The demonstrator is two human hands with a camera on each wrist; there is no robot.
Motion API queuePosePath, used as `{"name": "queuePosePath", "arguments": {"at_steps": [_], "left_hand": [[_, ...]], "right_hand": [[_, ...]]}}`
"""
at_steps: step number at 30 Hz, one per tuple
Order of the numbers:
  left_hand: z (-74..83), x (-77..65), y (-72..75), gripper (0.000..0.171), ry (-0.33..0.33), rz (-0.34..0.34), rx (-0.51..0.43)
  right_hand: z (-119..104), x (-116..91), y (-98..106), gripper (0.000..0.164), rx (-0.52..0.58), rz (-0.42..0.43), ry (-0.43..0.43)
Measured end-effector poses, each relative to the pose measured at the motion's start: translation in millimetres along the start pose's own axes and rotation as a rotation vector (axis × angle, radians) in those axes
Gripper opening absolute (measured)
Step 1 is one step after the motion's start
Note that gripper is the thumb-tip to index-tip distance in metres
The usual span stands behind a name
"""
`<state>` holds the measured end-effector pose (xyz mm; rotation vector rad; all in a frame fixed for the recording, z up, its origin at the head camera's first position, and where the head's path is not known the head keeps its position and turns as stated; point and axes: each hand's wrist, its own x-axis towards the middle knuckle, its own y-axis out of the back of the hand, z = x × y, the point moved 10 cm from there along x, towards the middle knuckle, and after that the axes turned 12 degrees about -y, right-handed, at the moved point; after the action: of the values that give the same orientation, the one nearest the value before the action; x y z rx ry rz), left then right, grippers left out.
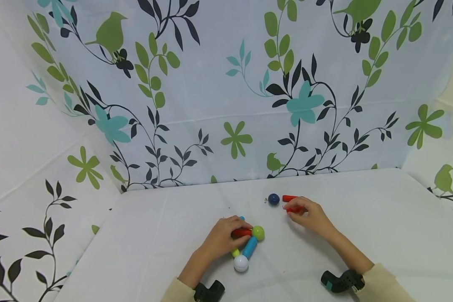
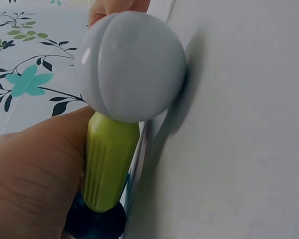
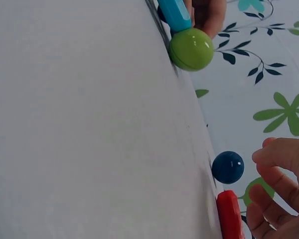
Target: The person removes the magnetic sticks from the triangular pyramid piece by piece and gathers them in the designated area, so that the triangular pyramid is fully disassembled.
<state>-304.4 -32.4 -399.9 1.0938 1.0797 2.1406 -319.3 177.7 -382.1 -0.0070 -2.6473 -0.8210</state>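
Note:
My left hand (image 1: 220,237) grips a red rod (image 1: 242,232) in a joined shape of toy rods and balls on the table. A green ball (image 1: 258,233) sits at the rod's right end. From it a light blue rod (image 1: 250,247) runs to a white ball (image 1: 241,263). A yellow-green rod (image 2: 109,159) meets the white ball, with a dark ball (image 2: 97,219) at its other end. My right hand (image 1: 311,216) pinches a red rod (image 1: 294,209), mostly hidden by the fingers. Just behind it lies another red rod (image 3: 229,214).
A dark blue ball (image 1: 273,199) rests on the white table (image 1: 154,260), left of the loose red rod, with a tiny object beside it. A patterned cloth (image 1: 204,84) hangs behind the table's far edge.

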Motion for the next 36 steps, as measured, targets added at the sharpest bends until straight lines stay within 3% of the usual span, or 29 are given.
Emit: {"name": "queuePosePath", "arguments": {"at_steps": [4,10,17,25,31,36], "left_hand": [[5.6,1.8,-0.5,0.023,-0.02,-0.015,0.017],[8.6,4.0,-4.6,0.022,-0.03,-0.05,-0.055],[6.1,4.0,-7.9,0.022,-0.004,-0.057,-0.065],[5.9,1.9,-7.8,0.021,0.0,-0.045,-0.075],[6.8,2.4,-6.7,0.02,0.009,-0.034,-0.085],[0.5,0.9,-3.9,0.021,0.066,0.018,-0.011]], "right_hand": [[-6.4,-3.3,-14.5,0.018,0.027,-0.091,-0.018],[-18.7,-10.6,-39.2,0.016,0.124,-0.243,0.016],[-20.7,-20.0,-70.4,0.027,0.248,-0.416,0.004],[-23.3,-26.7,-83.6,0.037,0.244,-0.447,0.026],[-26.1,-27.6,-84.1,0.036,0.231,-0.446,0.033],[-24.0,-27.6,-84.2,0.033,0.244,-0.454,0.01]]}}
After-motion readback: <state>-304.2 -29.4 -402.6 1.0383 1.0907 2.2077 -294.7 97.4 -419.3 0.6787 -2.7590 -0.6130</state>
